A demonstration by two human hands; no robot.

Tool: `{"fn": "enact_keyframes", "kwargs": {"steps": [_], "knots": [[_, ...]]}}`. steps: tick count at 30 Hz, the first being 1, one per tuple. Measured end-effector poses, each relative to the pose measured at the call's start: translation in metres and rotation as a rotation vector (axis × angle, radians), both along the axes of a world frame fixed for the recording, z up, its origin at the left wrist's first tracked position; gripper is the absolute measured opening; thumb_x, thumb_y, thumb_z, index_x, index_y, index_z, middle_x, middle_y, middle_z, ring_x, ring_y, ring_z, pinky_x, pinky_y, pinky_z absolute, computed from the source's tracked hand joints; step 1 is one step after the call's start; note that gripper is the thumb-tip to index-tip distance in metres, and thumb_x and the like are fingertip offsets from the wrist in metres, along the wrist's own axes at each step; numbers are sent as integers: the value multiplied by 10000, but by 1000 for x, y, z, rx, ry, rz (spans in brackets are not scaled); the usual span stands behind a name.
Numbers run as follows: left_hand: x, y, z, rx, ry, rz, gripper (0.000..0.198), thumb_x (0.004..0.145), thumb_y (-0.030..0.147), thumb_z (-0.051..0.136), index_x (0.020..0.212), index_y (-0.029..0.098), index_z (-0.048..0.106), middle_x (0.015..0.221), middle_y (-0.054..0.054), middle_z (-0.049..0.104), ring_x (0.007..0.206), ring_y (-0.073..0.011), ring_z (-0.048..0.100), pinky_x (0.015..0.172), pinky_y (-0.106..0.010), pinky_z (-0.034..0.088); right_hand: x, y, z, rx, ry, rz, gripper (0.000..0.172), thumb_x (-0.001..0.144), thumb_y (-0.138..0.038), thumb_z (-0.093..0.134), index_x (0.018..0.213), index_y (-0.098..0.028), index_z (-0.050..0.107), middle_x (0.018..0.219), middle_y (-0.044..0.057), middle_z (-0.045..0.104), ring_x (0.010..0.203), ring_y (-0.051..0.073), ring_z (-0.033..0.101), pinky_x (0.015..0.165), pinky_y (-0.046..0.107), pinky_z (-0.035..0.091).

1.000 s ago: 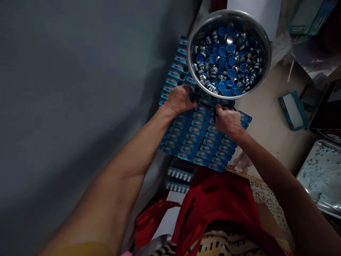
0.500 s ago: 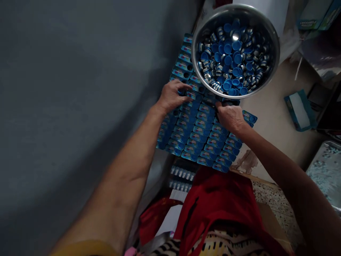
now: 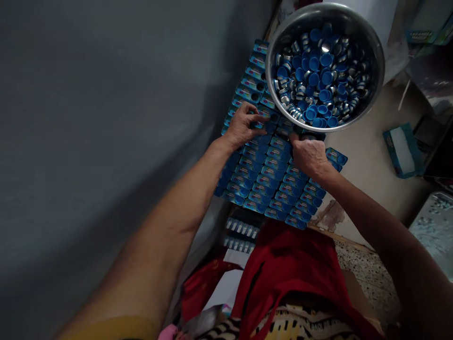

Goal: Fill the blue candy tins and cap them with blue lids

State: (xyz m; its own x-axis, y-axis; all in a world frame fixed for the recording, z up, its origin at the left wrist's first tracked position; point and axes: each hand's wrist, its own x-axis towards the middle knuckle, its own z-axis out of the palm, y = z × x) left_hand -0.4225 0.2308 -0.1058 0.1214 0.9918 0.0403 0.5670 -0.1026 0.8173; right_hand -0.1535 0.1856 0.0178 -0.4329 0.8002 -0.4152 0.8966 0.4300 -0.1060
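Observation:
Rows of small blue printed cards (image 3: 271, 179) lie spread out. Many carry a round blue cap at one end, while several farther ones show a dark round hole. My left hand (image 3: 245, 125) is over the left part of the rows, its thumb and fingers apart, with no object visible between them. Just below the bowl's near rim, my right hand (image 3: 308, 153) is closed, thumb and finger at a card; whatever it grips is hidden. A steel bowl (image 3: 377, 89) stands over the far end of the cards, filled with blue caps (image 3: 313, 78) with silvery sides.
A grey wall (image 3: 106, 104) borders the left side. To the right are a blue-green box (image 3: 403, 150) and a metal tray (image 3: 437, 196) with small pale pieces. Below the cards lie packs with white strips (image 3: 242, 228), and red cloth (image 3: 293, 264) covers my lap.
The view has shifted slightly, so the bowl and cards appear farther right. My left hand has moved a little right along the cards. My right hand stays closed beside the bowl.

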Motion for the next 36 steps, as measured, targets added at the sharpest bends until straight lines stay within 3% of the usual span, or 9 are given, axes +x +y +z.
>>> {"fn": "enact_keyframes", "kwargs": {"steps": [3,6,12,17,26,29,31,33,36], "knots": [[0,-1,-1,-19,15,19,256,815,391,906,1024,280,808,1082,-36,593,1127,-237,647,1107,-455,567,6,-12,-18,-47,8,-75,437,1097,-243,409,1494,-187,584,1262,187,758,1026,308,737,791,366,476],[-3,-1,-1,-38,49,-4,314,786,349,924,1076,289,819,1114,-34,592,1133,-224,634,1065,-414,586,10,-19,-34,-67,21,-127,458,1120,-338,398,1527,-202,557,1347,191,724,1043,307,712,804,368,480],[-10,2,0,-79,115,-65,354,759,277,936,1094,238,829,1187,-52,579,1126,-223,613,963,-370,609,17,-21,-60,-2,152,-150,502,1098,-368,437,1550,-183,549,1316,186,740,1067,316,688,802,355,454],[-12,3,0,-83,166,-59,260,817,301,911,1050,238,813,1189,-49,566,1061,-195,609,913,-333,606,20,-21,-69,12,233,-181,500,1076,-356,458,1516,-155,585,1267,191,752,1040,315,680,785,344,428],[-10,0,-2,-53,128,-57,397,741,286,917,1120,254,803,1191,-55,581,1095,-230,615,915,-380,587,23,-23,-74,18,287,-202,477,1073,-364,473,1486,-163,601,1251,167,774,1082,321,700,758,349,408],[-2,-1,8,4,152,-50,341,803,364,892,1110,265,784,1205,-60,638,1177,-268,608,1046,-459,553,26,-21,-72,21,292,-205,468,1080,-371,474,1489,-181,598,1263,146,781,1095,316,705,746,347,393],[3,-3,21,53,214,-56,351,856,458,871,1121,253,767,1212,-56,686,1249,-288,568,1177,-539,463,29,-22,-66,23,289,-205,446,1085,-373,475,1470,-195,612,1294,131,777,1084,305,706,729,344,373],[7,-5,40,93,273,-85,411,905,549,831,1158,236,752,1216,-48,712,1288,-290,534,1240,-580,391,33,-25,-53,35,278,-202,415,1093,-370,468,1434,-199,632,1313,124,769,1056,288,704,712,342,349],[12,-15,75,163,252,-153,429,966,601,758,1223,258,745,1209,-51,699,1224,-270,595,1167,-525,483,40,-34,-22,50,252,-148,375,1102,-353,458,1371,-185,657,1251,133,771,1019,266,693,697,341,314]]}}
